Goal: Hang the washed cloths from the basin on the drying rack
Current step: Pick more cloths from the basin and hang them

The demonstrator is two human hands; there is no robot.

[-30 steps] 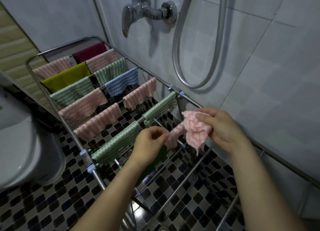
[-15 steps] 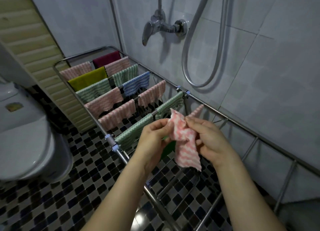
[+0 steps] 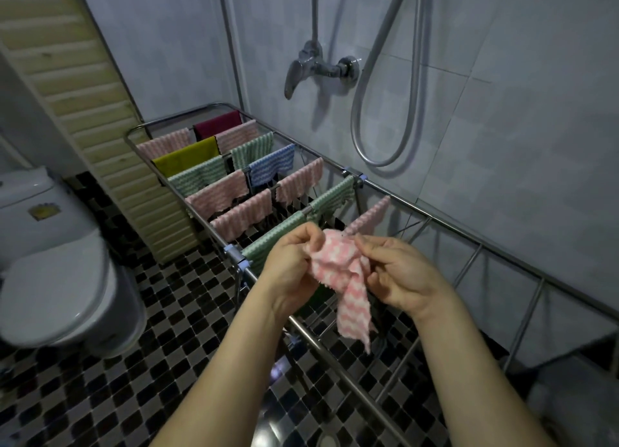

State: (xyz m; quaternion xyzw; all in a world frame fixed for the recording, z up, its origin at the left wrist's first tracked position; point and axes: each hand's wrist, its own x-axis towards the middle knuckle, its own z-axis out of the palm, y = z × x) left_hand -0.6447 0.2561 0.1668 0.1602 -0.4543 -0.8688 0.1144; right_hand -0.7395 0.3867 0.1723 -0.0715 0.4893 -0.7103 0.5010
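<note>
Pink-and-white cloth (image 3: 348, 286): was held bunched above the near half of the drying rack (image 3: 482, 244), one end hanging loose below the hands.
Left hand (image 3: 291, 272): fingers were curled, pinching the cloth's upper left edge.
Right hand (image 3: 402, 276): fingers were curled, pinching its upper right edge.
Hung cloths (image 3: 231, 195): pink, green, blue, yellow and maroon, were draped over the rack's far rails.
Toilet (image 3: 57, 279): stood on the checked floor (image 3: 100, 396), left of the rack.
Shower tap (image 3: 318, 68): was on the wall behind.
</note>
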